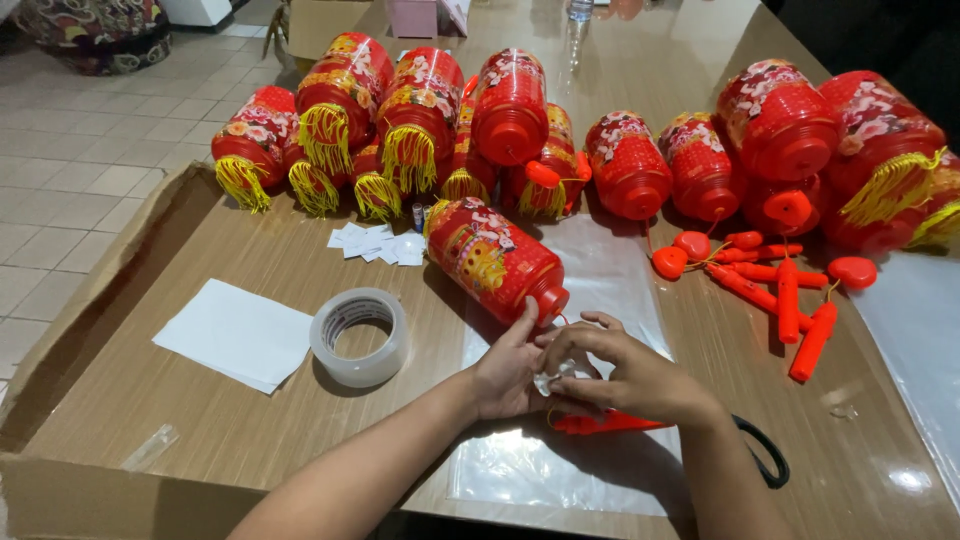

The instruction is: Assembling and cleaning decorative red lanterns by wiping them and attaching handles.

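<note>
Holding one small, perhaps paper, scrap (552, 380): two hands (570, 372)

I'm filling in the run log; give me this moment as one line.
left hand: touching red lantern | right hand: pinching small white piece | tape roll: left of hands

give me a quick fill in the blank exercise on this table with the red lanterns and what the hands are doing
1. The roll of clear tape lies between a sheet of ____ paper and the left hand.
2. The tassels hanging from the lanterns at the far left are ____.
3. Both hands meet over a clear ____ sheet, the right hand beside the left.
4. The single lantern nearest the hands lies on its ____.

Missing words: white; yellow; plastic; side
</note>
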